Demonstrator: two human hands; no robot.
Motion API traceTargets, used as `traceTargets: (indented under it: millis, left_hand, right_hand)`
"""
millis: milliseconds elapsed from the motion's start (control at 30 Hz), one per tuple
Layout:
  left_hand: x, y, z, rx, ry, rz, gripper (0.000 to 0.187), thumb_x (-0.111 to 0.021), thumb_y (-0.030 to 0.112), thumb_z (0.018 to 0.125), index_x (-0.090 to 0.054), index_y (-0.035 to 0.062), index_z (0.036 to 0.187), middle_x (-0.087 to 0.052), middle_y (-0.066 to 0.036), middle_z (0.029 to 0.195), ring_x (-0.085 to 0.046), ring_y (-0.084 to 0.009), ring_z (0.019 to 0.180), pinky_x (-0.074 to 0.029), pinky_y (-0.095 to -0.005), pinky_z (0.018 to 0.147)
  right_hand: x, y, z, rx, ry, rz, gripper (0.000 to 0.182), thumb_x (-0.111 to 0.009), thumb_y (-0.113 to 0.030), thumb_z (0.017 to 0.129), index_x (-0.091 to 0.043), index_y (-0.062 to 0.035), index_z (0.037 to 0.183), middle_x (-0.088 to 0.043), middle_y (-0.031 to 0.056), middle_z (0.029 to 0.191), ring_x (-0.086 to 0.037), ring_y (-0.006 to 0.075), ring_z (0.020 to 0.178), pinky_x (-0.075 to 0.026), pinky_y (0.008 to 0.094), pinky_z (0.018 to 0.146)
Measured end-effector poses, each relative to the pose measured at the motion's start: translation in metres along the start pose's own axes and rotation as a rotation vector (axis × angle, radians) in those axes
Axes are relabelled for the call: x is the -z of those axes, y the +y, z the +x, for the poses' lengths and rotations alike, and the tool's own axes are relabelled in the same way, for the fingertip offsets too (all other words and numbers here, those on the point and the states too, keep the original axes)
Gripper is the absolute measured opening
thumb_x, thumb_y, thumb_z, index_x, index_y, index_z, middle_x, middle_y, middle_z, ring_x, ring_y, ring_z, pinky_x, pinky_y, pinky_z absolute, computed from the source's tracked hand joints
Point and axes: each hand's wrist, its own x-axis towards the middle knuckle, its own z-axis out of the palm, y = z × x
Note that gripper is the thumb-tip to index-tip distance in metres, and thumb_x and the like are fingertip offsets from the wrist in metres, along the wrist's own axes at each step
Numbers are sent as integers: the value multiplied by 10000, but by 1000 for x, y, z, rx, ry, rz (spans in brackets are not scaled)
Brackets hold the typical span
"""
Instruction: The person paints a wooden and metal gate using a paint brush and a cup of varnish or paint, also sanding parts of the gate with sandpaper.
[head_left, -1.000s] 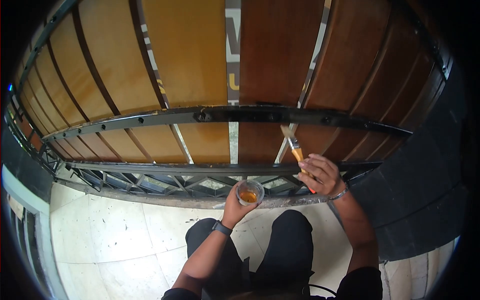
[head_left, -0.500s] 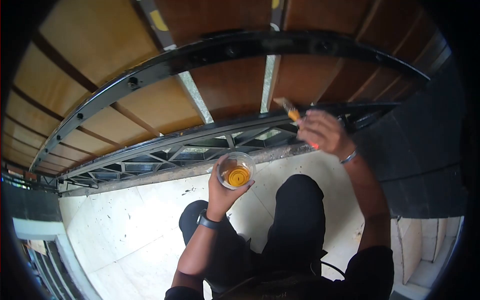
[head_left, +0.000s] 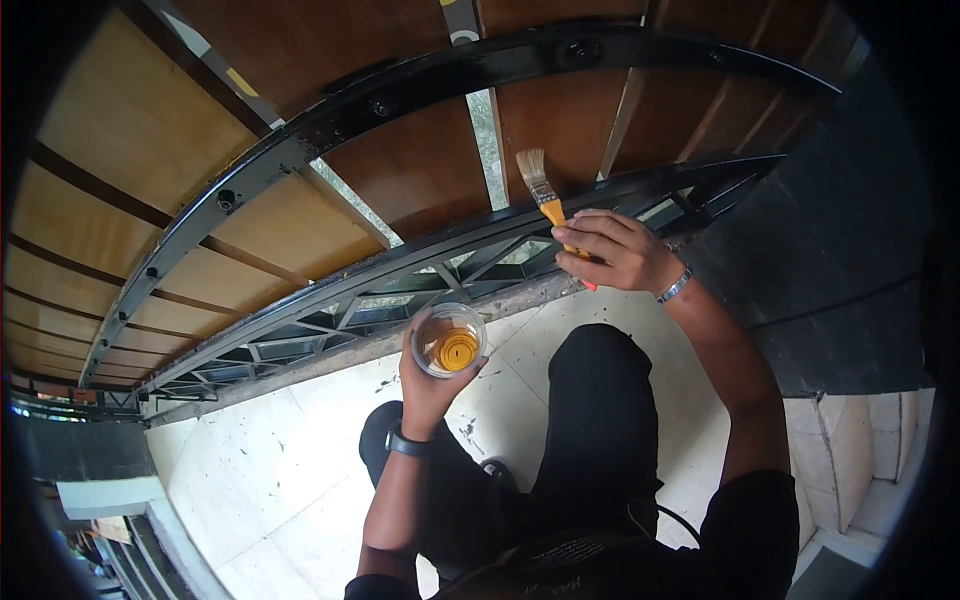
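Note:
My right hand (head_left: 618, 252) is closed around the yellow handle of a paintbrush (head_left: 546, 200). Its pale bristles point up and overlap a dark brown wooden panel (head_left: 560, 120) in this view. Lower and to the left, my left hand (head_left: 428, 392) wraps round a clear plastic cup (head_left: 420, 335) with its mouth facing up. Amber liquid (head_left: 458, 350) lies in the bottom of the cup. A black curved metal bar (head_left: 420, 95) crosses the panels above both hands. Panels toward the left, such as the yellowish one (head_left: 300, 225), are much lighter than those near the brush.
Below the panels runs a black metal lattice (head_left: 350, 305) along a ledge. White floor tiles (head_left: 290, 470) with dark specks lie beneath me, and my bent knees (head_left: 600, 390) are close under the hands. A dark wall (head_left: 840, 300) stands at the right.
The view has shifted right along the panels. My right hand has moved left with the paintbrush, whose bristles now point more steeply upward. The cup stays in my left hand.

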Motion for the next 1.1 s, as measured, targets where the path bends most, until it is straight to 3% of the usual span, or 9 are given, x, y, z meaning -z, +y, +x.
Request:
traceTargets:
  millis: [67, 200, 333, 367, 500, 733, 933, 1067, 1100]
  left_hand:
    - [1, -1, 0, -18, 17, 1, 885, -902, 132, 639, -414, -1, 1365, -572, -144, 1224, -587, -230, 1145, -480, -355, 1002]
    - [-1, -3, 7, -98, -20, 2, 877, -904, 135, 631, -429, -2, 1356, -575, -147, 1250, -585, -234, 1157, -468, -360, 1008]
    - [-7, -6, 12, -182, -52, 97, 868, -904, 146, 623, -446, 3, 1346, -581, -153, 1251, -593, -256, 1150, -465, -364, 996]
    - [-8, -6, 12, -189, -58, 94, 868, -904, 146, 623, -446, 3, 1346, -581, -153, 1251, -593, -256, 1150, -465, -364, 996]
    - [-7, 1, 11, -247, -60, 173, 865, -897, 158, 603, -463, 9, 1336, -582, -169, 1252, -597, -301, 1137, -471, -375, 982]
    - [-8, 6, 10, -236, -81, 135, 849, -887, 159, 596, -483, 12, 1329, -576, -171, 1269, -575, -323, 1171, -457, -387, 1001]
    - [-5, 10, 11, -245, -29, 170, 867, -901, 183, 601, -472, 11, 1335, -574, -166, 1269, -576, -306, 1173, -451, -378, 1014]
    - [-3, 17, 10, -248, -38, 170, 872, -911, 203, 604, -470, -2, 1327, -577, -162, 1269, -579, -290, 1174, -454, -371, 1010]
    - [-3, 17, 10, -246, -31, 170, 872, -911, 203, 604, -470, -2, 1327, -577, -162, 1269, -579, -290, 1174, -454, -371, 1010]
  right_hand:
    - [5, -18, 3, -21, 25, 39, 218, -774, -105, 755, -682, -99, 953, -647, 105, 1167, -636, 238, 1024, -581, 349, 857]
    - [43, -75, 25, -302, 391, 254, 329, -806, -47, 723, -646, -60, 1010, -691, 95, 1060, -674, 244, 955, -589, 334, 798]
    - [50, -115, 47, -509, 384, 495, 335, -794, -45, 746, -631, -33, 1038, -705, 91, 993, -698, 230, 835, -577, 328, 706]
    - [48, -120, 55, -523, 364, 477, 314, -786, -66, 767, -626, -35, 1035, -697, 90, 931, -692, 240, 767, -574, 332, 672]
    - [14, -137, 58, -644, 256, 443, 267, -769, -89, 785, -627, -46, 1007, -656, 94, 822, -675, 256, 731, -573, 340, 655]
    - [12, -144, 64, -671, 199, 416, 227, -766, -74, 788, -639, -34, 971, -672, 103, 833, -678, 261, 738, -570, 350, 640]
    - [24, -149, 47, -712, 401, 454, 188, -715, 28, 808, -634, 0, 975, -707, 131, 893, -686, 265, 744, -548, 320, 652]
    - [9, -159, 31, -800, 424, 452, 162, -679, 27, 850, -612, 20, 997, -711, 140, 895, -696, 231, 775, -550, 301, 687]
    - [3, -163, 26, -907, 466, 493, 156, -667, 24, 868, -604, 25, 1010, -713, 138, 911, -696, 222, 794, -550, 296, 709]
